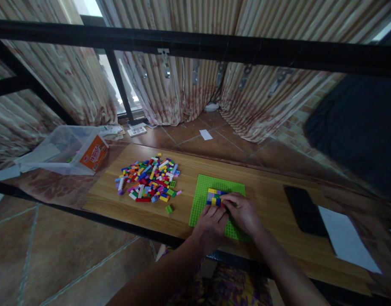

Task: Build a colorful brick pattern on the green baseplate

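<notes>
On the wooden board lies a green studded baseplate (pixel 201 191), with a patch of multicoloured toy bricks (pixel 213 196) set on its middle. My right hand (pixel 243 209) comes in from the right, thumb and forefinger pinched at the right side of that patch. A bit of a red brick (pixel 222 203) shows at its fingertips; the rest is hidden. My left hand (pixel 211 224) rests flat over the plate's front part, fingers stretched out, their tips against the near edge of the bricks. Both hands cover part of the plate.
A loose pile of mixed bricks (pixel 150 176) spreads left of the plate, with a single green brick (pixel 169 209) nearer me. Further left stands a clear plastic box (pixel 64 148). To the right lie a black flat object (pixel 305 210) and a white sheet (pixel 348 238). A dark rail (pixel 195 42) crosses beyond.
</notes>
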Motion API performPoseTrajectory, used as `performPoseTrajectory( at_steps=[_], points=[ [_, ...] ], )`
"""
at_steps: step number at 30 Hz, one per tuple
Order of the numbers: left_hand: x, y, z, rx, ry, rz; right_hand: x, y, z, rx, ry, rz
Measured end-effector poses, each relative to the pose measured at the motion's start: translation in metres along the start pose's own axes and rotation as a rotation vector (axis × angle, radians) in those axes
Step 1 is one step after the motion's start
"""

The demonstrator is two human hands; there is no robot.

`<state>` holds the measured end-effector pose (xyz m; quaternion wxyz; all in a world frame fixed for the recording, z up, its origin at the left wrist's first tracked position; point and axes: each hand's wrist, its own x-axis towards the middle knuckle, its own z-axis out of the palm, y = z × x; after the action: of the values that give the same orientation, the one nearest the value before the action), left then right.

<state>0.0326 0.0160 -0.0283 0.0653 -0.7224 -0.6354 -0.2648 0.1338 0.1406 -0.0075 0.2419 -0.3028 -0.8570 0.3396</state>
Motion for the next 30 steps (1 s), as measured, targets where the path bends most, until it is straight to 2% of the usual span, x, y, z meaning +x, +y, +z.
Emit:
performPoseTrajectory(
  at_steps=[9,17,24,30],
  points=[
    [0.001,0.001,0.0,0.015,0.04,-0.006,-0.01,0.001,0.005,0.046,0.103,-0.014],
    [0.001,0.002,-0.003,-0.005,0.05,-0.022,-0.016,0.007,0.01,0.152,0.334,0.272],
    [0.0,0.001,0.004,0.038,0.095,-0.18,-0.009,0.006,0.014,0.112,0.276,0.303],
    [-0.001,0.001,0.011,0.111,0.021,-0.166,-0.006,0.008,0.014,0.107,0.27,0.329]
  ],
)
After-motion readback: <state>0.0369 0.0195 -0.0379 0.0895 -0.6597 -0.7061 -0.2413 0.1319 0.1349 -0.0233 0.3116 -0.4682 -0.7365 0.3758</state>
